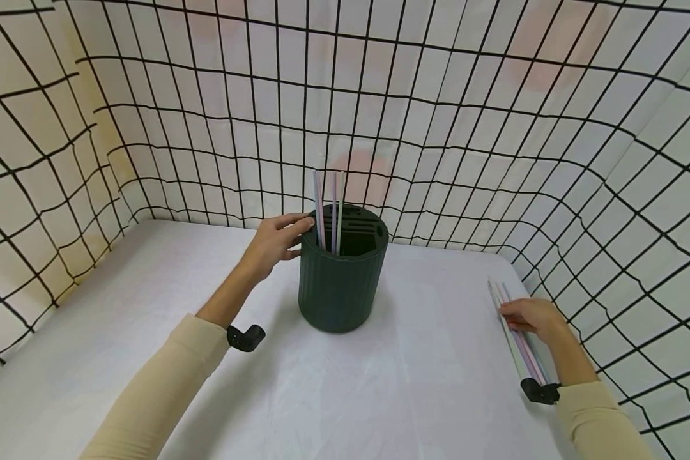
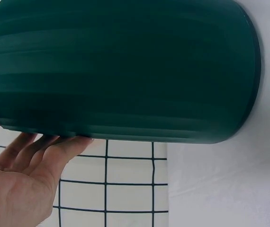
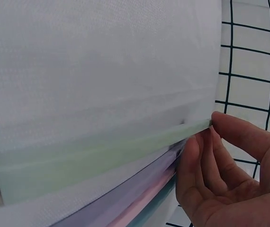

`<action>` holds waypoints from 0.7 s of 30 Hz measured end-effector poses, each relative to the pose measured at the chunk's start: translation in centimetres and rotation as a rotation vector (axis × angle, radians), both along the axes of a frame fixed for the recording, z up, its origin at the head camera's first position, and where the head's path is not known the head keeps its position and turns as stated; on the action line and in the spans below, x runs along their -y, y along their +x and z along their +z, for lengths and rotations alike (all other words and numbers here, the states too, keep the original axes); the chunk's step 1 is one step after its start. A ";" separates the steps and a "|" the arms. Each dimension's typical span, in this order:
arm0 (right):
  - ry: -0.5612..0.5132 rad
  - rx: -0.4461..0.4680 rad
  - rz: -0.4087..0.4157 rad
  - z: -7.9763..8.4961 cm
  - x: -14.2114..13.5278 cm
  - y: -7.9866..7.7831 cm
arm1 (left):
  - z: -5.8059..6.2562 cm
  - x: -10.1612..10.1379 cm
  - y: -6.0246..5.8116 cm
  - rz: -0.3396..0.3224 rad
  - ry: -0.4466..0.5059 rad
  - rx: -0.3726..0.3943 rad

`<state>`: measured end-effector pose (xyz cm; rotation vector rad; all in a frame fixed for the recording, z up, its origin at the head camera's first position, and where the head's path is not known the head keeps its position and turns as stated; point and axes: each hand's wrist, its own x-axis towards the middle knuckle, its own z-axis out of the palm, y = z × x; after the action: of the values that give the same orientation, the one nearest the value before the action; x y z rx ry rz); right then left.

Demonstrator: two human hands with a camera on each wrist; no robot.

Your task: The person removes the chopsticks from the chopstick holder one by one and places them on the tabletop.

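Note:
A dark green ribbed utensil holder (image 1: 339, 294) stands upright on the white tabletop, with slots and a larger opening in its top. Several pastel chopsticks (image 1: 339, 211) stick up out of it. My left hand (image 1: 277, 241) grips its left side near the rim; the fingers (image 2: 54, 156) lie against the outer wall. At the far right, my right hand (image 1: 536, 317) is over a bundle of loose chopsticks. Its thumb and fingers pinch a light green chopstick (image 3: 102, 161) near one end. Purple (image 3: 130, 198), pink and blue chopsticks lie beside it, partly hidden by the hand.
Black wire grid panels (image 1: 379, 96) surround the back and both sides of the white tabletop (image 1: 333, 396), with white sheeting behind them. The right hand is close to the right panel. Small black cameras (image 1: 245, 337) sit on both wrists.

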<state>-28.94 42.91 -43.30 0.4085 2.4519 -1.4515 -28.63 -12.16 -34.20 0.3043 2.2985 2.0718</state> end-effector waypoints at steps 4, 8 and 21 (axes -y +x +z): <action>0.016 0.001 -0.020 -0.2 0.0 -0.1 | 0.0 0.0 0.0 0.000 0.001 -0.002; 0.041 -0.004 -0.042 -0.3 -0.1 -0.2 | 0.0 0.0 0.0 -0.005 0.005 -0.002; 0.091 -0.119 0.053 2.8 2.8 -0.6 | -0.2 0.1 -0.2 -0.001 0.004 -0.004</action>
<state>-29.49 40.11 -40.49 0.2807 2.6095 -1.3840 -28.84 -12.25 -34.43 0.3099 2.2965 2.0779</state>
